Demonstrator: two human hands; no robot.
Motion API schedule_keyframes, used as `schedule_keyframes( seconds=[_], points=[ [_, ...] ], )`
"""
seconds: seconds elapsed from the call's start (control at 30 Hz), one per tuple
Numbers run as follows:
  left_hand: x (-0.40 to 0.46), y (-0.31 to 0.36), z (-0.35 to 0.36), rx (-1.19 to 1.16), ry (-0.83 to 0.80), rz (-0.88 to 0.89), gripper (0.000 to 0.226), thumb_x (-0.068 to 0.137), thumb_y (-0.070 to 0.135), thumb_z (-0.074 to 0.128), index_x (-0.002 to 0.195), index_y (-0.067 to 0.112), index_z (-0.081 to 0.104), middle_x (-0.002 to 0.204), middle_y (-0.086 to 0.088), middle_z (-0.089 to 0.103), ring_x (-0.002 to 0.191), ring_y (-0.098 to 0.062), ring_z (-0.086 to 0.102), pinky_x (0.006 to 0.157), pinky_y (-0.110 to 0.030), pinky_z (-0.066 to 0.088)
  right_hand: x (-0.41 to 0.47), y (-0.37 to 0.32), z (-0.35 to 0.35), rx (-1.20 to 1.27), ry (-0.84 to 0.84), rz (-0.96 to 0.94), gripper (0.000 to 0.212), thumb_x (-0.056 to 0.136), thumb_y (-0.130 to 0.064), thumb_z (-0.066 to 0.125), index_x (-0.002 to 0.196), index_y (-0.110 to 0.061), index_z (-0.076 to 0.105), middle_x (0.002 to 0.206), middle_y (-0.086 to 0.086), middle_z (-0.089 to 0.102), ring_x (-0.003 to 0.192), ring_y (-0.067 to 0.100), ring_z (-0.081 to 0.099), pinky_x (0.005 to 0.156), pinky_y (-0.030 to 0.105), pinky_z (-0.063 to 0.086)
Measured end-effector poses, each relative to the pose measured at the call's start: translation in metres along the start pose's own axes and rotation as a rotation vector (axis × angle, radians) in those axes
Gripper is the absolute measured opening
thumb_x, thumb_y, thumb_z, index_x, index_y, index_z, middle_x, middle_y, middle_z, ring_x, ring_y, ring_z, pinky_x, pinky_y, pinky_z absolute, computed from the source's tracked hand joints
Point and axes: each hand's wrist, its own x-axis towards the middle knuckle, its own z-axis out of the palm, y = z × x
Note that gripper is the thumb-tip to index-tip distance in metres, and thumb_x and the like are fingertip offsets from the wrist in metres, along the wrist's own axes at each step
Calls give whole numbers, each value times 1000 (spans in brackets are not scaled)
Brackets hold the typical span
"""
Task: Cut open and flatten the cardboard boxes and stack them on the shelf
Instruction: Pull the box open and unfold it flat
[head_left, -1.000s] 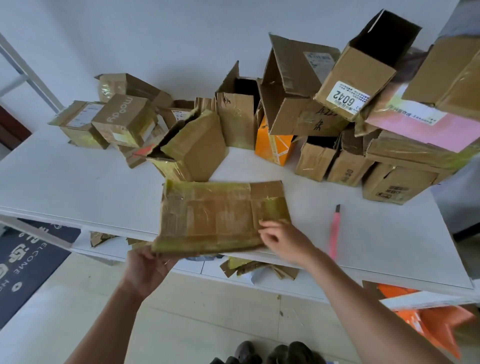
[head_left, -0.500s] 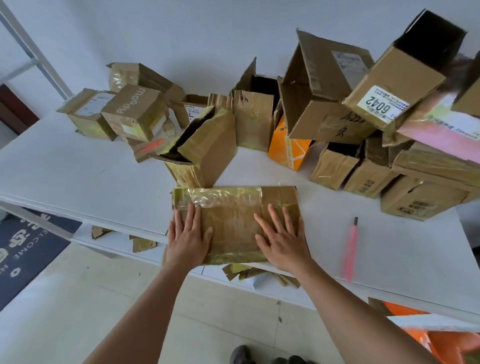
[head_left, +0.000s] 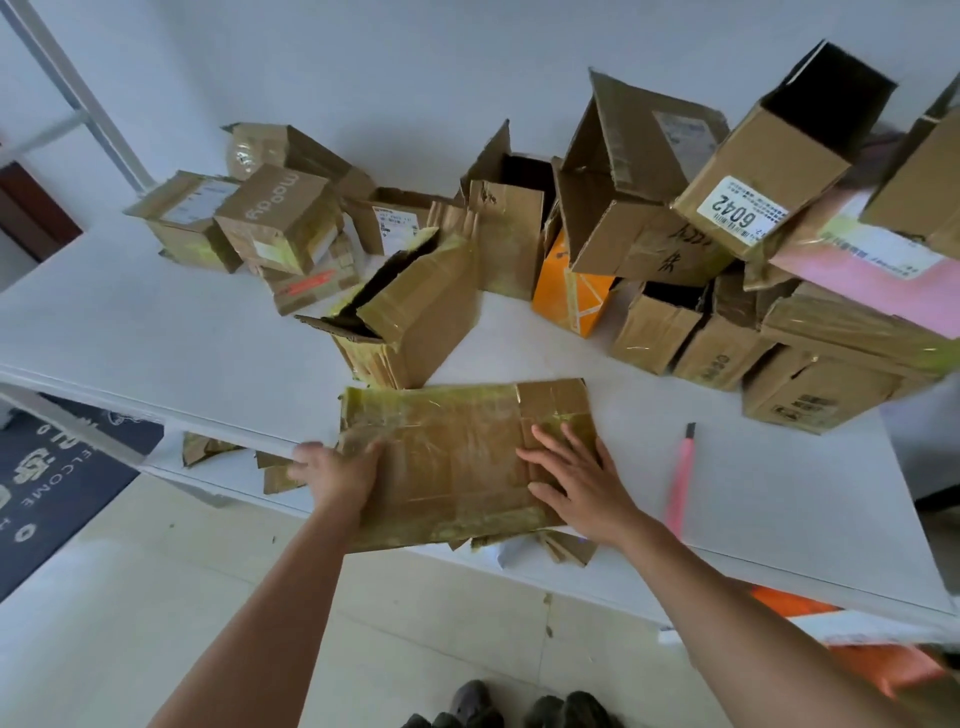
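My right hand (head_left: 582, 480) lies flat, fingers spread, pinning the flattened box (head_left: 457, 457) at the table (head_left: 156, 338) front edge so it stays collapsed. My left hand (head_left: 340, 475) seems curled round its left edge, though blurred, ready to lift.

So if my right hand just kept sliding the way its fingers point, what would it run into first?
The right hand lies flat on the flattened box, fingers pointing away and a bit left. Past that box's far edge, the open taped box standing just behind looks first in line, though depth is hard to judge.
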Motion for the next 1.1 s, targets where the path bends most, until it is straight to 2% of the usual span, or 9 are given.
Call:
schedule_keyframes(
  seconds=[0.07,0.13,0.3,0.47,0.63,0.77,0.9,1.0,1.1],
  points=[
    [-1,-2,-13,-149,-110,-174,71,83,44,75,130,-1,46,118,-14,57,107,-33,58,92,-44,49,0,-5,-3,75,22,25,37,103,-37,44,140,-41,44,162,-21,8,152,12,-8,120,51,-6],
    [-3,-4,-22,-231,-233,-201,48,91,35,69,120,-2,58,107,-14,65,98,-32,62,92,-47,52,4,-15,-8,167,76,85,30,103,-33,47,131,-36,55,160,-16,22,152,12,2,120,55,-1],
    [-14,8,-25,-578,-358,-232,24,98,9,58,122,8,59,109,-14,68,97,-32,65,76,-42,55,10,-31,-24,270,111,170,43,98,-43,51,141,-41,45,160,-14,18,149,12,13,116,66,3],
    [-43,-5,-11,-524,-323,-126,33,98,1,51,124,21,54,109,-8,65,91,-24,64,65,-35,54,1,-40,-36,168,-50,119,54,96,-52,51,147,-45,33,163,-18,3,152,18,2,117,65,4],
    [-69,-27,-8,-563,-327,-175,38,97,1,54,131,19,51,110,-7,64,89,-22,63,65,-34,51,7,-75,-35,35,-85,-175,60,99,-53,42,148,-59,8,159,-27,-18,149,18,-21,116,64,-10],
    [-78,-31,-6,-540,-370,-167,38,97,2,54,132,18,51,121,-10,63,92,-23,63,62,-34,52,32,-105,-23,-113,-93,-232,56,99,-59,34,142,-67,-2,158,-21,-26,150,28,-18,115,69,-4],
    [-75,-39,-6,-551,-366,-140,32,98,0,52,125,16,55,106,-6,66,87,-20,64,60,-31,50,59,-117,-13,-37,-77,-94,48,102,-55,24,143,-67,2,164,-11,-16,150,37,-9,115,68,5],
    [-79,-56,-6,-607,-374,-176,34,97,-1,52,128,14,54,112,-10,67,90,-24,64,67,-35,52,68,-115,-8,9,-121,6,49,103,-52,22,149,-59,4,165,-8,-4,150,41,2,117,64,16],
    [-82,-72,-8,-675,-354,-199,34,96,-3,52,126,13,57,116,-15,67,97,-29,63,82,-43,51,72,-109,-17,67,-160,-17,50,105,-46,23,152,-53,7,166,-2,-1,151,36,-3,120,59,8]
  ],
)
